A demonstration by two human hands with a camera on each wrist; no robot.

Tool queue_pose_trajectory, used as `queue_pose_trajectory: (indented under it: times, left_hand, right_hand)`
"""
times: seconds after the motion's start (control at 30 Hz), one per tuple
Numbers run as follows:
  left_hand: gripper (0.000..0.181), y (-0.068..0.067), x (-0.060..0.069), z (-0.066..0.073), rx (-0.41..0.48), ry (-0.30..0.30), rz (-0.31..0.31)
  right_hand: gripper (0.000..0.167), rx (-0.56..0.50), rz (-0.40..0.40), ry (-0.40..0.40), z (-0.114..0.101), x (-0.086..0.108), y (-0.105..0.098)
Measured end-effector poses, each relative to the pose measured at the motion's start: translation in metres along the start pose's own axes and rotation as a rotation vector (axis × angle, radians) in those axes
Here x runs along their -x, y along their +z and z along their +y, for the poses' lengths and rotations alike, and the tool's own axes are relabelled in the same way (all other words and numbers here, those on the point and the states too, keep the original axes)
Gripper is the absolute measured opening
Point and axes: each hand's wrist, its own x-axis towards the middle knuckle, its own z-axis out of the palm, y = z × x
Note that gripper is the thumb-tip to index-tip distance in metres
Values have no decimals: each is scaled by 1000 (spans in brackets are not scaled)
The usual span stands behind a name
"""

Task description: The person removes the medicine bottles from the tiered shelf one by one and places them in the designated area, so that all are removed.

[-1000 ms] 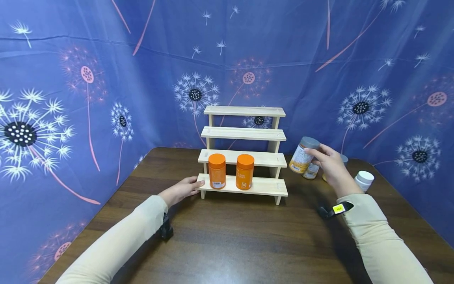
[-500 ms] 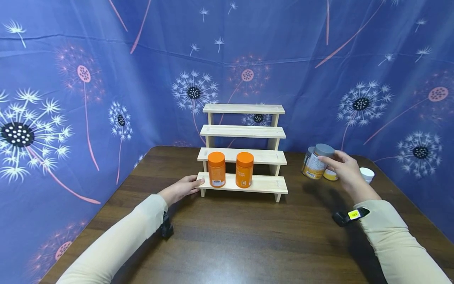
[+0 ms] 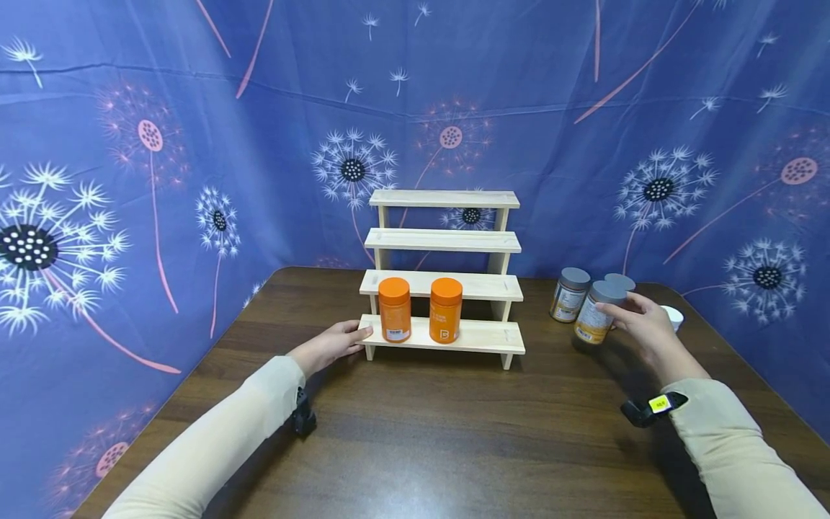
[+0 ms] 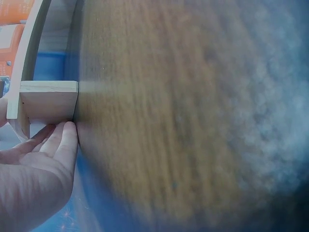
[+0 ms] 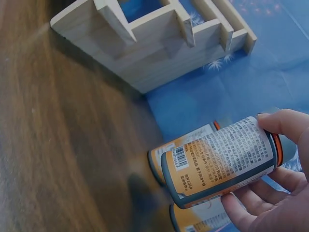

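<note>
My left hand (image 3: 329, 347) grips the left end of the lowest step of a pale wooden step shelf (image 3: 480, 336). In the left wrist view its fingers (image 4: 63, 145) lie against the side support, with the thumb on the step. My right hand (image 3: 651, 335) holds a grey-lidded supplement jar (image 3: 595, 316) near its lid, thumb on one side and fingers on the other. The right wrist view shows this jar (image 5: 219, 162) tilted, its printed label and barcode visible. Close behind it are two similar grey-lidded jars, one on the left (image 3: 569, 295) and one partly hidden (image 3: 620, 282).
Two orange jars, a left one (image 3: 395, 310) and a right one (image 3: 445, 311), stand on the lowest step. Beyond my right hand a white lid (image 3: 674, 316) shows. The brown wooden table (image 3: 415, 432) ends at a blue dandelion-print curtain (image 3: 272, 180).
My right hand has carried the grey-lidded jar right and down, away from the shelf, to just in front of the other grey-lidded jars. My left hand has stayed on the step.
</note>
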Motion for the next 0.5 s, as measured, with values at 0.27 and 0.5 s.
queue_pose_trajectory:
  times: [0.27, 0.5]
  left_hand:
    - [59, 0, 1, -1, 12, 4, 9]
    - [59, 1, 0, -5, 22, 0, 15]
  right_hand:
    - [88, 44, 30, -24, 15, -1, -2]
    - [90, 58, 33, -12, 27, 0, 3]
